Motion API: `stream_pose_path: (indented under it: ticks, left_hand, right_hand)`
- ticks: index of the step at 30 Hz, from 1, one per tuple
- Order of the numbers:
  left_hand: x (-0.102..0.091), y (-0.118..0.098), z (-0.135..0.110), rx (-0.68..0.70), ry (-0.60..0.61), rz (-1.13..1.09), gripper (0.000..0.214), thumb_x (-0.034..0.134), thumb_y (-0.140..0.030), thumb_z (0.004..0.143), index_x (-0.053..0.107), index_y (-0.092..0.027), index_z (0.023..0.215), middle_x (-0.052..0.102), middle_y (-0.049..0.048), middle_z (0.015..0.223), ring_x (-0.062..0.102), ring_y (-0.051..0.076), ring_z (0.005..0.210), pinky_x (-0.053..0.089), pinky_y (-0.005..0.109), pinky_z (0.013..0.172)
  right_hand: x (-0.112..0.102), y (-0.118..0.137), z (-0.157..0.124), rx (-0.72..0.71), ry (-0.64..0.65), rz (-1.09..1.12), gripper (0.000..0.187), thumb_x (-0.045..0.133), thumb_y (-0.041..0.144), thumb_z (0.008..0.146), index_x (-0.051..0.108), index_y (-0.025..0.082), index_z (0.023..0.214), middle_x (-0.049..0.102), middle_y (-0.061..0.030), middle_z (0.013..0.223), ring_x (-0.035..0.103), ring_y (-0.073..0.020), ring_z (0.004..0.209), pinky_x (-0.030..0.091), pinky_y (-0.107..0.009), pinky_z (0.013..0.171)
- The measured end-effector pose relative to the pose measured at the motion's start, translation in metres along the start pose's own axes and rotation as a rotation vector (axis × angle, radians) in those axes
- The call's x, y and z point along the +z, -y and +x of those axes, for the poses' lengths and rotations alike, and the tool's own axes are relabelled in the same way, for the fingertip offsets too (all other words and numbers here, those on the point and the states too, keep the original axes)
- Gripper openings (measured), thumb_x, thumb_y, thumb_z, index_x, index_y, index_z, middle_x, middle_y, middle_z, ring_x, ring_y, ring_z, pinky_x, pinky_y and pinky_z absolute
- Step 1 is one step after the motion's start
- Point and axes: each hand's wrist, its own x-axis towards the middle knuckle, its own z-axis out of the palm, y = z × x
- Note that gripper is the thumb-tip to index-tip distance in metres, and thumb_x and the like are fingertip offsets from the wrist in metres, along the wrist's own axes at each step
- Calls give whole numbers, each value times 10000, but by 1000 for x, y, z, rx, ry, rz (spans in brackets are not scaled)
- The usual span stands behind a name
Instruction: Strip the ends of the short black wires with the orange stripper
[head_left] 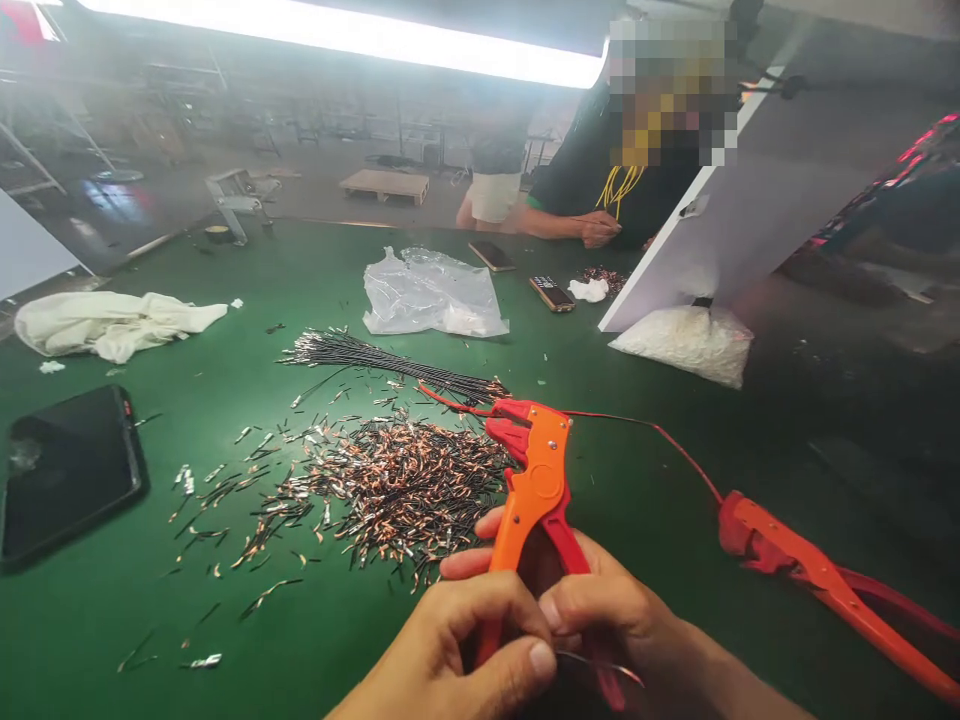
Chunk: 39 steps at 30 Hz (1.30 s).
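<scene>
An orange and red wire stripper [534, 478] stands upright over the green table [225, 300], near the front edge. My right hand [607, 610] is wrapped round its handles. My left hand [457, 650] is closed beside it, thumb and fingers pinching a thin wire [600, 665] at the handles. A red wire [645, 430] runs from the stripper's jaws to the right. Just left of the tool lies a heap of stripped wire pieces with copper ends [382, 485], and behind it a bundle of black wires [390, 362].
A second red tool [825, 580] lies at the right. A black tablet [67, 470] lies at the left, a white cloth [112, 322] behind it. Clear plastic bags [431, 292], two phones [551, 293] and a white board [750, 210] are farther back. Another person [600, 180] leans on the far edge.
</scene>
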Motion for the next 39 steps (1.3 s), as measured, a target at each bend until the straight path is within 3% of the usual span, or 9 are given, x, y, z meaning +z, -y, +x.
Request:
stream_pose_path:
  ticks: [4, 8, 11, 13, 16, 20, 23, 30, 39]
  left_hand:
    - [-2, 2, -4, 65, -60, 68, 399, 639, -587, 873, 722, -213, 762, 538, -4, 645, 446, 136, 613, 412, 253, 604]
    - [-4, -4, -6, 281, -114, 189, 375, 638, -550, 894, 773, -234, 744, 673, 62, 748, 632, 199, 736, 544, 325, 702]
    - [-7, -10, -8, 493, -446, 315, 216, 645, -380, 935, 748, -241, 805, 725, 87, 941, 680, 216, 876, 569, 333, 766]
    - [-10, -12, -7, 495, -621, 366, 147, 637, -265, 935, 717, -238, 815, 710, 35, 773, 664, 164, 709, 545, 256, 628]
    - [-12, -12, -3, 429, -712, 358, 161, 609, -201, 925, 702, -225, 795, 665, -27, 597, 571, 104, 510, 475, 188, 492]
    - [-9, -9, 5, 372, -676, 266, 158, 613, -226, 903, 689, -205, 766, 677, -29, 614, 577, 94, 504, 480, 164, 486]
    - [-7, -7, 7, 331, -613, 202, 164, 612, -239, 904, 680, -204, 759, 647, -39, 620, 589, 95, 546, 484, 158, 519]
    - [-3, -2, 5, 284, -447, 54, 176, 560, -276, 947, 716, -232, 1016, 728, -3, 853, 646, 141, 712, 538, 221, 673]
    - [-6, 9, 4, 320, -522, 203, 138, 568, -247, 958, 682, -221, 884, 637, -37, 716, 529, 100, 616, 459, 178, 585]
  right_hand:
    - [7, -12, 3, -53, 110, 113, 672, 600, 149, 533, 611, 302, 1187, 730, -24, 1240, 649, -287, 1159, 451, -455, 1019]
    - [1, -5, 2, -178, 26, 131, 567, 536, 204, 554, 629, 277, 1109, 742, -51, 1183, 648, -318, 1125, 460, -517, 1009]
    - [-10, 11, 0, -288, -100, 140, 511, 524, 187, 577, 641, 282, 1065, 746, -26, 943, 686, -269, 923, 516, -475, 910]
    - [-15, 15, 0, -299, -48, 196, 443, 538, 199, 641, 638, 273, 1066, 711, -11, 853, 671, -220, 801, 541, -417, 813]
    - [-14, 6, 1, -134, 149, 248, 381, 545, 283, 713, 628, 218, 1080, 685, -32, 816, 654, -213, 721, 538, -387, 686]
    - [-3, -15, 1, 112, 238, 303, 398, 580, 359, 710, 617, 192, 1069, 692, -27, 783, 665, -190, 667, 493, -339, 666]
    - [-1, -22, -1, 178, 239, 269, 384, 598, 418, 654, 608, 202, 972, 678, -4, 678, 628, -163, 577, 434, -290, 604]
    - [-3, -19, -5, 206, 202, 78, 335, 560, 454, 595, 584, 229, 843, 598, 18, 570, 485, -148, 482, 361, -296, 584]
    - [-1, -26, -1, 122, 286, 189, 280, 621, 461, 698, 625, 203, 806, 531, 51, 493, 348, -113, 418, 338, -253, 549]
